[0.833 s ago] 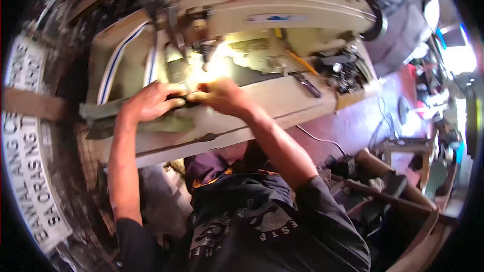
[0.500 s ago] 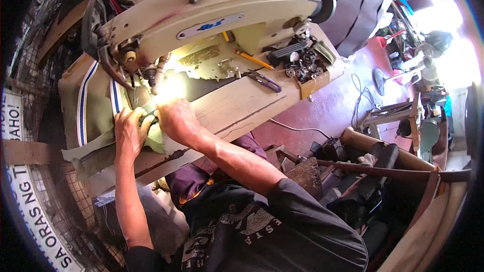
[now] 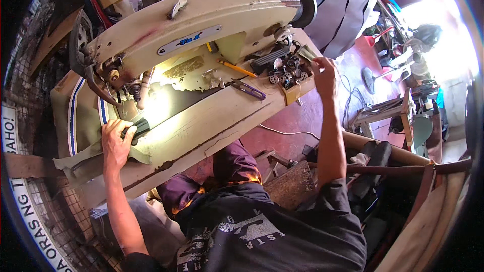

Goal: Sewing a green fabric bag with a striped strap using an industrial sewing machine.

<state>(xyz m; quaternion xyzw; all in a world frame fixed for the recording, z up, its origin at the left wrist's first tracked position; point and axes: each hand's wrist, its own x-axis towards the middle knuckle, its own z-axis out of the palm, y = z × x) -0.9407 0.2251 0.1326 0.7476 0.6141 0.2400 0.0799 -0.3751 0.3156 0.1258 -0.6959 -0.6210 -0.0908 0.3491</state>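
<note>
At the left of the head view, my left hand [image 3: 118,143] is closed on a dark folded piece [image 3: 141,128] just below the sewing machine's [image 3: 126,40] needle area, over olive fabric [image 3: 80,166]. Blue-striped white straps [image 3: 75,116] lie beside it. My right hand [image 3: 326,78] is raised at the right end of the machine table [image 3: 212,141], beside a box [image 3: 292,94] of small metal parts, its fingers curled at a small khaki piece [image 3: 307,53]; whether it grips this is unclear. Purple-handled snips [image 3: 247,88] and a yellow tool [image 3: 237,68] lie between my hands.
Grey panels [image 3: 338,10] stand behind the machine's right end. At the right are a wooden stand [image 3: 378,113], cords and clutter. Rolls and bars [image 3: 398,168] lie at lower right. A wire grid [image 3: 50,206] and a lettered sign [image 3: 10,131] border the left side.
My right hand has left the needle area and moved right and up to the parts box. My left hand stays on the work. The view has shifted.
</note>
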